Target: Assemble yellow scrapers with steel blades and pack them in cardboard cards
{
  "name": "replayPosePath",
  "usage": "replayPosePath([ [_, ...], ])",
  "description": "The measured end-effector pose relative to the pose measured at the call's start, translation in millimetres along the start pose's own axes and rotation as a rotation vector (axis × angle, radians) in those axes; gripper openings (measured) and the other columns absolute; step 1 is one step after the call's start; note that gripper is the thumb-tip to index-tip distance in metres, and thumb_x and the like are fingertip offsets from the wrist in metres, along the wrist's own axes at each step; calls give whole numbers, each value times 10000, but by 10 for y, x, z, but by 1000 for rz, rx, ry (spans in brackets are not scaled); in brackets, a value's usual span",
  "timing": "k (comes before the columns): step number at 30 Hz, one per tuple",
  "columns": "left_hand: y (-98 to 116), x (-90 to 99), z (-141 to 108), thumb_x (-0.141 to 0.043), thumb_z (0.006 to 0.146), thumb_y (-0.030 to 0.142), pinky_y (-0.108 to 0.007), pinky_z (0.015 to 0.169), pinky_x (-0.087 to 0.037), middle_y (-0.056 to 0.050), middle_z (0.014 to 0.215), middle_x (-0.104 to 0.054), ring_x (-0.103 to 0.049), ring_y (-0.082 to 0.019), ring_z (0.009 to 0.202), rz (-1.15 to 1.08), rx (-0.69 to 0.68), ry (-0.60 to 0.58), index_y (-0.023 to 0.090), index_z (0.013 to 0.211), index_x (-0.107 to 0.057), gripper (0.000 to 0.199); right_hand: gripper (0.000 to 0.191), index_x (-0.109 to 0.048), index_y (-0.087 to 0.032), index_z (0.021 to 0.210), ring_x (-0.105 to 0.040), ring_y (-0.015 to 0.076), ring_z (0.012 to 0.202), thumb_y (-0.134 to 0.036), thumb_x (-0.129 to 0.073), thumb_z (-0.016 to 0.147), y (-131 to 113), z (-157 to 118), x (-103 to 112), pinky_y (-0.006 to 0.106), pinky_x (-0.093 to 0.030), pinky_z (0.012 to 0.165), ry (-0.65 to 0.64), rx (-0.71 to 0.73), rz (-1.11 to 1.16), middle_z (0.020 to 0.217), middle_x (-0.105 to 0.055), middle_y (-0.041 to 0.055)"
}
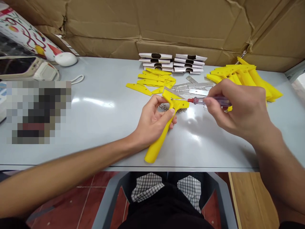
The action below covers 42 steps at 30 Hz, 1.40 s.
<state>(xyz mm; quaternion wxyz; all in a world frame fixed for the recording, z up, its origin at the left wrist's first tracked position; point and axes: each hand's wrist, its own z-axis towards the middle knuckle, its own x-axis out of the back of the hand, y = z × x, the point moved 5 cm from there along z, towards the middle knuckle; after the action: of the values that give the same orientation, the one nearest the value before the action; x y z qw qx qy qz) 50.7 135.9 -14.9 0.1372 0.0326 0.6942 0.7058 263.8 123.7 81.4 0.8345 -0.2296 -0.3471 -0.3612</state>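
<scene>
Two hands (154,122) hold yellow scraper (160,140); screwdriver (209,101).

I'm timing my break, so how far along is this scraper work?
Looks done: a thin grey metal blade lies along the head of the yellow plastic scraper.
In hand: the left hand holds it; the right hand has the translucent purple screwdriver at its head.
Apparently left: loose flat yellow plates, silver blades. Whether the piled yellow handles are finished, I cannot tell.

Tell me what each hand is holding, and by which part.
Left hand: yellow scraper, by the upper handle, near its head. Right hand: screwdriver, by its translucent handle.
</scene>
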Motion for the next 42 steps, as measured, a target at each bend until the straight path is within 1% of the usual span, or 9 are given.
replayPosePath([
  [3,3,3,3,-743,1001,214,-256,498,-595,-40,1143,-685,-679,-76,597,1,-2,8,236,1070,-522,232,90,-626,-300,957,-608,184,607,-291,-678,1030,-76,28,52,352,-427,565,-8,87,103,781,-698,-16],
  [7,-2,-2,4,-737,997,209,-258,520,-603,-38,1115,-701,-687,-80,604,-12,-1,2,231,1070,-525,226,100,-700,-322,1031,-695,217,737,-240,-647,1051,-115,34,45,377,-513,647,-63,100,118,955,-766,31],
  [10,-5,-6,2,-744,994,220,-256,517,-597,-28,1065,-712,-686,-85,601,-19,4,-9,234,1070,-518,239,80,-709,-292,999,-646,180,601,-304,-670,1068,-108,10,30,344,-421,549,-2,105,84,778,-726,-7],
  [13,-7,-11,0,-758,986,220,-258,505,-590,-21,1015,-723,-680,-91,587,-13,16,-21,236,1078,-517,258,193,-686,-273,942,-531,146,464,-402,-662,1084,-79,-16,27,333,-312,492,66,84,47,568,-557,-61],
  [19,3,-5,3,-760,986,221,-256,494,-583,-21,1013,-726,-683,-90,582,-12,5,-11,233,1073,-525,251,128,-641,-291,1053,-617,175,559,-281,-706,942,-63,-24,16,346,-415,525,-32,39,140,806,-731,-22],
  [22,-2,-2,4,-760,988,230,-254,495,-584,-21,1030,-725,-683,-88,585,-13,6,-8,239,1071,-521,253,76,-647,-300,1011,-624,188,544,-344,-705,987,-30,-28,-1,347,-410,529,-16,19,80,715,-694,-41],
  [26,-12,-1,2,-759,992,232,-255,489,-579,-21,1025,-733,-680,-90,580,-14,11,-12,243,1075,-519,254,261,-652,-298,931,-587,187,483,-538,-688,1026,19,-30,-9,348,-375,503,62,-20,-2,551,-587,-59],
  [33,0,-1,3,-752,987,198,-260,496,-588,0,942,-708,-687,-99,571,-1,13,3,236,1063,-523,244,179,-618,-297,1039,-659,163,564,-289,-737,905,-35,-6,5,345,-459,535,14,20,126,865,-781,-35],
  [42,2,17,3,-772,978,216,-261,494,-618,-54,1205,-683,-710,-85,603,10,-4,22,229,1059,-534,252,256,-633,-275,888,-584,174,503,-481,-678,1033,-20,-17,0,359,-359,498,56,-12,-2,589,-620,-33],
])
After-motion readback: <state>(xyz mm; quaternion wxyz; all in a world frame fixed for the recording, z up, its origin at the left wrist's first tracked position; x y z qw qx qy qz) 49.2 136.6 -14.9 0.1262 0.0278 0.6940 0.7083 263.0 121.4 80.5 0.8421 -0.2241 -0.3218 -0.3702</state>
